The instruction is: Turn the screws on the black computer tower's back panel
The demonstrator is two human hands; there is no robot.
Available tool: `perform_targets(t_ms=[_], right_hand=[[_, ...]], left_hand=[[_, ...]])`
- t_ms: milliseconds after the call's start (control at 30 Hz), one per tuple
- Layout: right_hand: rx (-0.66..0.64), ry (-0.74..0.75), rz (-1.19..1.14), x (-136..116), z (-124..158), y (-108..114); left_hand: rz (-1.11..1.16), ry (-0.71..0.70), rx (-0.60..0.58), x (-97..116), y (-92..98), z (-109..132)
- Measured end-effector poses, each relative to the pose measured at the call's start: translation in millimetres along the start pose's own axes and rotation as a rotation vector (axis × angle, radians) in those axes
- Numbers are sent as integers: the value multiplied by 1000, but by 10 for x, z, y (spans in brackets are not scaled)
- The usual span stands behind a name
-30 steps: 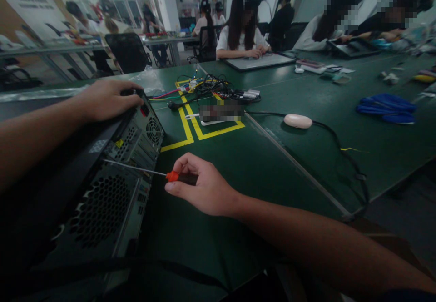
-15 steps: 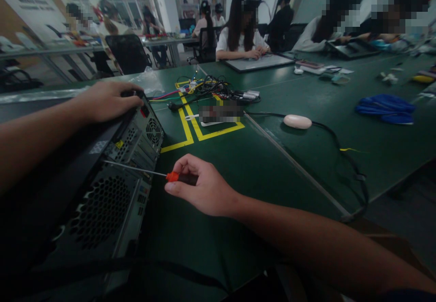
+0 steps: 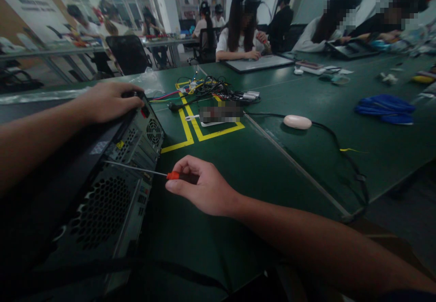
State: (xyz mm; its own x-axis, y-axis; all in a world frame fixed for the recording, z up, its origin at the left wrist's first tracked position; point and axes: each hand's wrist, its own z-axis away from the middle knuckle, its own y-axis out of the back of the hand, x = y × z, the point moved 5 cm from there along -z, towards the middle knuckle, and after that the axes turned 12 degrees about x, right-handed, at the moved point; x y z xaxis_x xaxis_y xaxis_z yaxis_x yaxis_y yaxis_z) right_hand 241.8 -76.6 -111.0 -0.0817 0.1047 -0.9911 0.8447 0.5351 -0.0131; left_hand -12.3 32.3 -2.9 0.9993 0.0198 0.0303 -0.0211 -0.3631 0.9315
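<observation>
Our right hand [image 3: 207,188] is the grip wrapped round the handle of the screwdriver [image 3: 172,175], which lies near level, its long axis running across our view with the shaft aimed left and slightly up, its tip at the back panel of the tower [image 3: 98,175] just above the honeycomb vent [image 3: 105,211], though whether it touches we cannot tell. Our left hand [image 3: 104,100] rests over the tower's far upper edge, and how tightly we cannot tell. The tower's case hides its contents from us, its back facing right over the counter [image 3: 259,175].
</observation>
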Motion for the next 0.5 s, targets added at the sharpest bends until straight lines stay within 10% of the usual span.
perform_targets(t_ms=[500], right_hand=[[-12, -3, 44, -1, -5, -20]], left_hand=[[3, 14, -19, 16, 19, 11]])
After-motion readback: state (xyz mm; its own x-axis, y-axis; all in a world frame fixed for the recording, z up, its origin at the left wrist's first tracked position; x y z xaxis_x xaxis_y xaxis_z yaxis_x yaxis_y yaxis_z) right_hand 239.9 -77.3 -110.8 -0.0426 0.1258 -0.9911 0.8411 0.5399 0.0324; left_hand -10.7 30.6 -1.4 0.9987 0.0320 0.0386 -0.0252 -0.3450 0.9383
